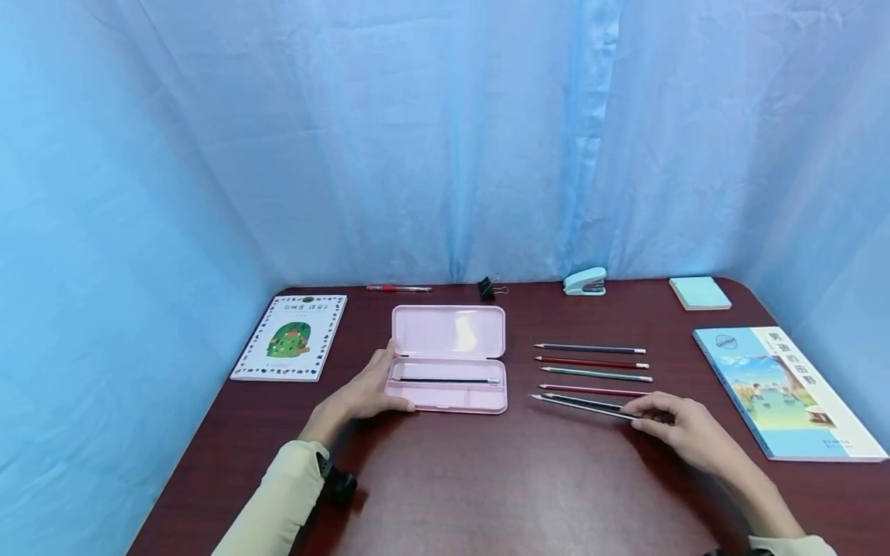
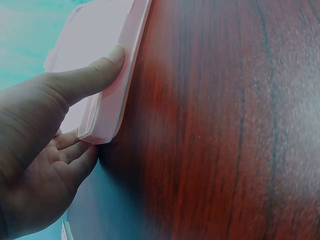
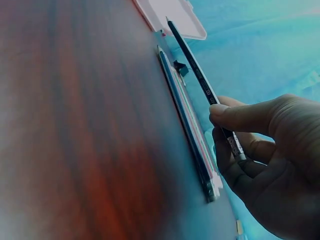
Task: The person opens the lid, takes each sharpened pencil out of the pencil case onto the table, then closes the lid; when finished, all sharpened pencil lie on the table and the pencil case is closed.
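Observation:
An opened pink pencil case (image 1: 431, 398) lies on the table, lid flipped back, with one dark pencil (image 1: 448, 380) in its long compartment. My left hand (image 1: 365, 390) holds the case's left end, thumb (image 2: 107, 67) against the front wall and fingers at the end. On the right, my right hand (image 1: 684, 428) pinches a black pencil (image 3: 197, 70) near its rear end, its sharpened tip towards the case. The held pencil is raised above the table. Just behind it, several pencils lie in a row, among them a blue one (image 1: 591, 349) and a green one (image 1: 596, 374).
A white picture-covered booklet (image 1: 288, 340) lies at left, a thicker blue-and-white book (image 1: 786, 394) at right. Along the back edge are a red pen (image 1: 399, 289), a black binder clip (image 1: 487, 289), a mint stapler (image 1: 585, 283) and a note pad (image 1: 700, 293). Blue curtains surround the table.

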{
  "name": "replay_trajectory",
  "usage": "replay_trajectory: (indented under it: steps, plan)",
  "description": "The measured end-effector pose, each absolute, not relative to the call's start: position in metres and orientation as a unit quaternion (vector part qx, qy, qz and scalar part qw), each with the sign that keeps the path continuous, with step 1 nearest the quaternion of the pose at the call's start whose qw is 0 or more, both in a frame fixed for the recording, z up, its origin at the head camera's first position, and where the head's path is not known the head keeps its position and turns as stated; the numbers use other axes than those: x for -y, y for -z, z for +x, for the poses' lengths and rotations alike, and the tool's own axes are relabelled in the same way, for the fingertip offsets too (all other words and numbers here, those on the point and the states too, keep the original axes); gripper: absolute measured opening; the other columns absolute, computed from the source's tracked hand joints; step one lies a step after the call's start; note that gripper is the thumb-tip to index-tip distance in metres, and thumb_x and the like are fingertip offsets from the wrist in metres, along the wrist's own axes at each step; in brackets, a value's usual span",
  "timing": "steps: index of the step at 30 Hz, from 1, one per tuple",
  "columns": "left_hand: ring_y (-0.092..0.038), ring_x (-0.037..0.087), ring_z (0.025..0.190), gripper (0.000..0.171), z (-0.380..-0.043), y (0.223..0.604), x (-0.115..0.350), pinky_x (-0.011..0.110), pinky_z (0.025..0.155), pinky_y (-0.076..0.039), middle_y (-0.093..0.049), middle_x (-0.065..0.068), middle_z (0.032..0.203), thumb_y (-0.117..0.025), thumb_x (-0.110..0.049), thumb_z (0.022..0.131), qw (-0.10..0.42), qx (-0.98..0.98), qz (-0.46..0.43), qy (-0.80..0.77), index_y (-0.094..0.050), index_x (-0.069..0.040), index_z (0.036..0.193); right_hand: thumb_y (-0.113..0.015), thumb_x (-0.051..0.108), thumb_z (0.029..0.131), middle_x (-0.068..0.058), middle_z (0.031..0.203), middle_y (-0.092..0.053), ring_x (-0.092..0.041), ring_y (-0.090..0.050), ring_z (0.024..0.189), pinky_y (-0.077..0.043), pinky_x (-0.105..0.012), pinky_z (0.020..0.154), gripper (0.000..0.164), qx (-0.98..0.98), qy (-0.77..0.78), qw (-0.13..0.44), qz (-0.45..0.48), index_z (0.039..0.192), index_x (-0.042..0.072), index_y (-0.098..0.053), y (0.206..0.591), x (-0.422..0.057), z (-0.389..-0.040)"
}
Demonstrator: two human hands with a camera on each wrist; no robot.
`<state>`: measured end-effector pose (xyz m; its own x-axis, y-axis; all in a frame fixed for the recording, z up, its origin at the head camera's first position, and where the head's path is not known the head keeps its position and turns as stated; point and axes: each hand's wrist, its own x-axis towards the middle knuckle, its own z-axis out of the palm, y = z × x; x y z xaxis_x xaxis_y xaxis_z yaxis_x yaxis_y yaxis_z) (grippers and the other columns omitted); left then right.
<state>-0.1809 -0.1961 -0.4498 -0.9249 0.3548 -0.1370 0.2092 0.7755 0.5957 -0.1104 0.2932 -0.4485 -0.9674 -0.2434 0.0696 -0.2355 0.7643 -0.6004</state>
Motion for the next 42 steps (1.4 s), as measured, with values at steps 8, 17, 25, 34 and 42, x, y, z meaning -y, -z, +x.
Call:
replay_trajectory:
  steps: [8, 17, 25, 34, 42]
  plan:
    - [-0.026, 0.019, 0.131, 0.12, -0.181, 0.45, 0.197, 0.04, 0.107, -0.024, -0.019, 0.011, 0.147, -0.078, -0.046, 0.067, 0.124, -0.933, 0.148, -0.303, 0.004, -0.013, 0.149, -0.066, 0.025, 0.085, 0.009, 0.097, -0.064, -0.003, -0.051, 0.079, -0.041, -0.024, 0.064, 0.015, -0.944, 0.306, 0.007, -0.125, 0.1, 0.028, -0.068, 0.455, -0.3, -0.103]
    - [-0.025, 0.018, 0.13, 0.12, -0.182, 0.451, 0.196, 0.041, 0.107, -0.024, -0.018, 0.01, 0.148, -0.077, -0.047, 0.068, 0.128, -0.935, 0.14, -0.299, 0.005, -0.015, 0.149, -0.07, 0.014, 0.081, 0.011, 0.093, -0.062, -0.003, -0.052, 0.077, -0.042, -0.024, 0.064, 0.02, -0.948, 0.285, -0.045, -0.134, 0.093, 0.029, -0.068, 0.46, -0.304, -0.101]
    - [-0.024, 0.018, 0.131, 0.121, -0.181, 0.449, 0.196, 0.04, 0.107, -0.023, -0.016, 0.009, 0.149, -0.078, -0.048, 0.068, 0.134, -0.935, 0.137, -0.3, 0.006, -0.014, 0.149, -0.074, 0.007, 0.075, 0.013, 0.086, -0.061, -0.001, -0.05, 0.072, -0.042, -0.024, 0.062, 0.025, -0.945, 0.261, -0.098, -0.168, 0.088, 0.027, -0.069, 0.465, -0.305, -0.101]
    - [-0.025, 0.019, 0.131, 0.122, -0.182, 0.45, 0.197, 0.04, 0.107, -0.024, -0.018, 0.011, 0.148, -0.078, -0.048, 0.066, 0.126, -0.935, 0.143, -0.299, 0.005, -0.013, 0.149, -0.074, 0.003, 0.073, 0.014, 0.085, -0.058, -0.002, -0.049, 0.071, -0.043, -0.026, 0.061, 0.028, -0.947, 0.243, -0.113, -0.179, 0.088, 0.026, -0.068, 0.46, -0.297, -0.105]
    - [-0.026, 0.019, 0.131, 0.121, -0.182, 0.45, 0.196, 0.039, 0.107, -0.025, -0.02, 0.011, 0.147, -0.078, -0.046, 0.067, 0.124, -0.936, 0.148, -0.294, 0.004, -0.012, 0.149, -0.071, 0.008, 0.078, 0.011, 0.091, -0.06, -0.007, -0.054, 0.078, -0.048, -0.031, 0.067, 0.021, -0.924, 0.269, -0.129, -0.24, 0.095, 0.02, -0.069, 0.431, -0.251, -0.133]
